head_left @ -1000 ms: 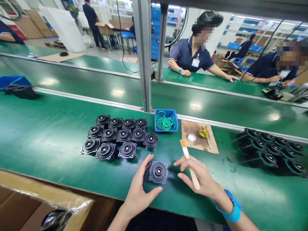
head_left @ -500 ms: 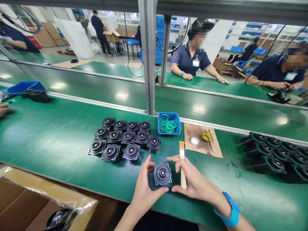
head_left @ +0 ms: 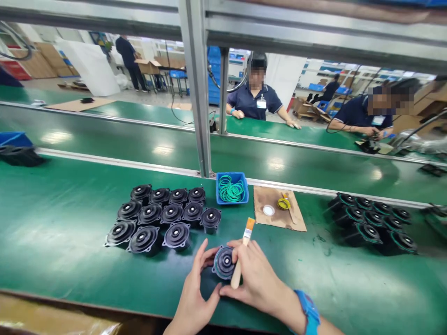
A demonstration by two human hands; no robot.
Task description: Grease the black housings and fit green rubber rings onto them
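Observation:
A round black motor housing [head_left: 223,262] with a stepped top and a pale centre stands on the green bench in front of me; a thin green ring shows along its edge. My left hand [head_left: 197,284] curves around its left side, thumb and fingers apart, fingertips close to the rim. Whether they press on it I cannot tell. In my right hand [head_left: 256,274] is a flat paintbrush [head_left: 236,274], its orange bristles pointing up and away. That hand's fingers reach the housing's right side, partly covering it. The two thumb tips nearly meet at the front.
Several similar housings [head_left: 171,213] stand in rows at left, and others with green rings [head_left: 373,218] at right. A blue bin [head_left: 232,200] holds green rings. Cardboard [head_left: 260,223] carries a yellow container [head_left: 283,204] and a white disc [head_left: 268,210]. A metal post [head_left: 198,93] rises behind; co-workers sit beyond.
My view has turned right and tilted up, shifting the bench leftward and down in the picture. Both hands have closed in on the housing; the right hand, with the paintbrush, now overlaps its right side.

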